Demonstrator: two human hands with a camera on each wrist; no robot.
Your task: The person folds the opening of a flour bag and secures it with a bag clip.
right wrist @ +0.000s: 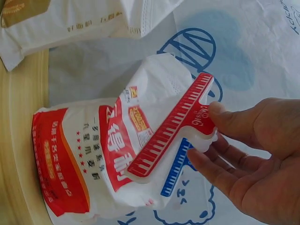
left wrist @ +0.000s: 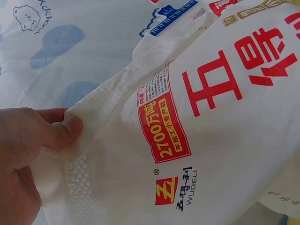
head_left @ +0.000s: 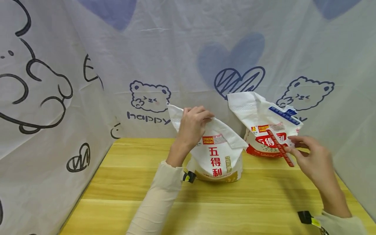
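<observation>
My left hand [head_left: 192, 125] pinches the top edge of a white flour bag [head_left: 215, 151] with red characters, thumb in front in the left wrist view. The bag stands on the table, its top folded over and slanting down to the right. In my right hand [head_left: 312, 156] is a red clip [right wrist: 173, 126] with a piano-key pattern, pinched by its handle between thumb and fingers. Behind the clip stands a second flour bag [right wrist: 70, 159] with red printing. A blue clip [head_left: 285, 115] of the same kind sits on that bag's slanted top.
The wooden table [head_left: 132, 182] carries both bags, side by side towards the back. A white curtain [head_left: 176, 49] with bear and heart drawings hangs behind and along the left side.
</observation>
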